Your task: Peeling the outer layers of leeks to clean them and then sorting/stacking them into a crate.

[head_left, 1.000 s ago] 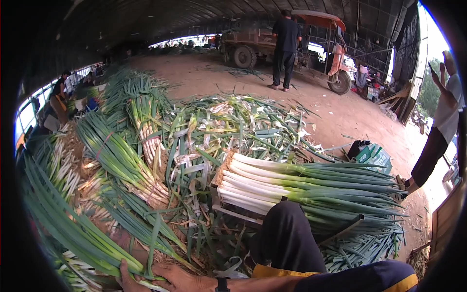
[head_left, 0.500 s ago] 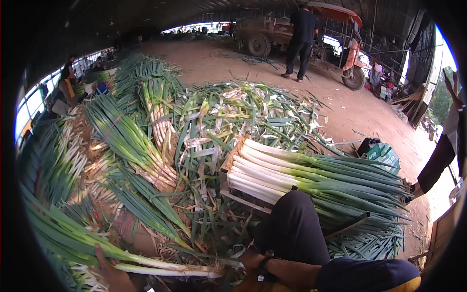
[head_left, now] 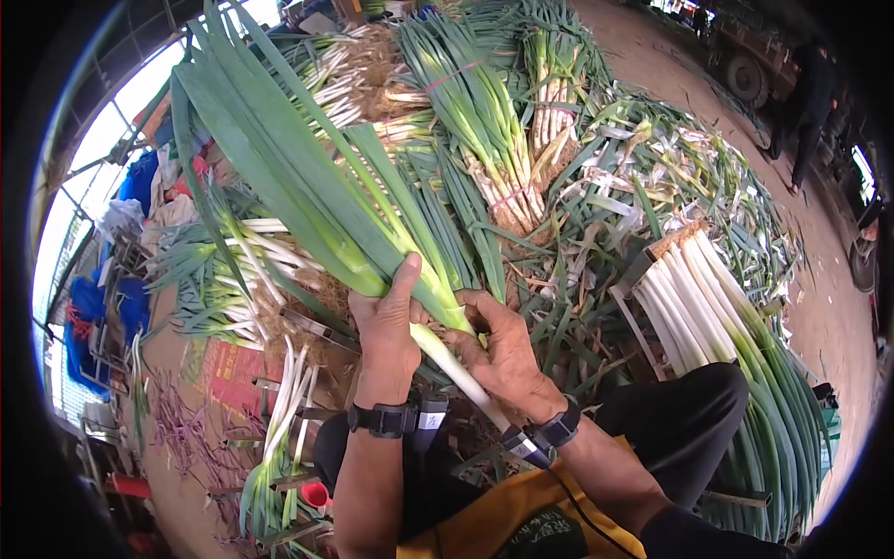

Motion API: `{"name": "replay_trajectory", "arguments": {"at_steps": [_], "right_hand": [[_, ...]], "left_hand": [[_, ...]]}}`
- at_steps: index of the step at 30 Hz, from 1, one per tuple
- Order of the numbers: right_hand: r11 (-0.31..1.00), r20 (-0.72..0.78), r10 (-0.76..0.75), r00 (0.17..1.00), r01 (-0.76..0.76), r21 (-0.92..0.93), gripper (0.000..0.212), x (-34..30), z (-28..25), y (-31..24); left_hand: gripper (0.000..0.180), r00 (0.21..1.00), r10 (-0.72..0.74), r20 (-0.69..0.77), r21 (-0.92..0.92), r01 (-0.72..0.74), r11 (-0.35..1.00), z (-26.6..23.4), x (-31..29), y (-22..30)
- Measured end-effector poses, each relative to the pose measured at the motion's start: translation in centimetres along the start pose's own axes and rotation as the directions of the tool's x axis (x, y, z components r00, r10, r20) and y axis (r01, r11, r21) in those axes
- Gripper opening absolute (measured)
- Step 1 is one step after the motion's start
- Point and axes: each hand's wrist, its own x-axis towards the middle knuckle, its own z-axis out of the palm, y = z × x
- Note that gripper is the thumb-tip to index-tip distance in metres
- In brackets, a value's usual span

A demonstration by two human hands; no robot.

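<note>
Both hands grip one long leek [head_left: 372, 233] held over the lap: the left hand [head_left: 386, 326] wraps its green leaves, the right hand [head_left: 498, 349] closes around the white stalk. One trimmed leek stack [head_left: 736, 345] lies rightward, two tied bundles [head_left: 484, 121] beyond.

I see the leek [head_left: 372, 242] with waxy, smooth leaves at frame centre, and matt black cloth trousers [head_left: 689, 429] at lower right.

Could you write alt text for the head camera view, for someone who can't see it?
Both hands, left hand and right hand, grip one long leek by its pale stalk. Bundled leeks lie piled beyond, and a trimmed stack rests at right.
</note>
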Motion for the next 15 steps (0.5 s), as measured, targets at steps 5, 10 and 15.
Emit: {"name": "replay_trajectory", "arguments": {"at_steps": [5,10,15], "right_hand": [[0.861,0.224,0.160,0.961,-0.247,0.445,0.032,0.3,-2.2,-0.4],[0.798,0.394,0.169,0.903,-0.360,0.483,0.029,-0.2,-4.6,-1.8],[0.832,0.301,0.204,0.931,-0.327,0.448,0.029,-1.1,-3.6,-2.9]], "left_hand": [[0.035,0.986,-0.080,0.149,-0.195,0.109,0.975,-0.9,-0.8,2.2],[0.032,0.944,-0.144,0.298,-0.178,0.203,0.963,-0.4,-0.3,1.4],[0.025,0.953,-0.163,0.255,-0.114,0.197,0.974,0.2,-0.8,0.0]]}}
